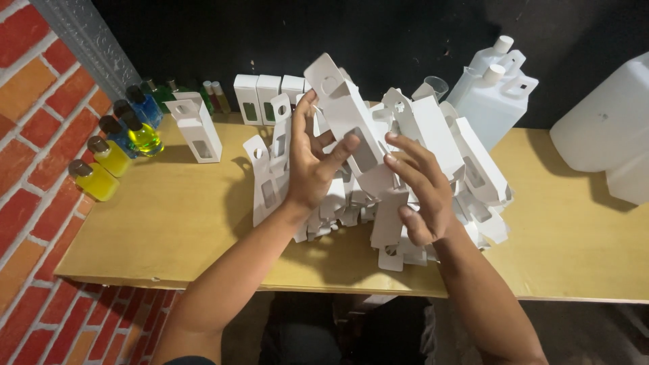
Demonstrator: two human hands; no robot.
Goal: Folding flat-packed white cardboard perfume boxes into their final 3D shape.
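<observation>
My left hand (312,165) and my right hand (419,182) together hold one white cardboard box (351,125) with a hang tab and a cut-out window, raised and tilted above a heap of unfolded white boxes (473,169) on the wooden table (169,216). My left thumb and fingers pinch the box from its left side. Fingertips of my right hand press its lower right edge. An assembled white box (199,128) stands upright to the left of the heap.
Small bottles of yellow, blue and green liquid (118,152) line the brick wall at left. Three upright white boxes (267,94) stand at the back. White plastic jugs (493,94) and a large white container (608,122) sit at back right.
</observation>
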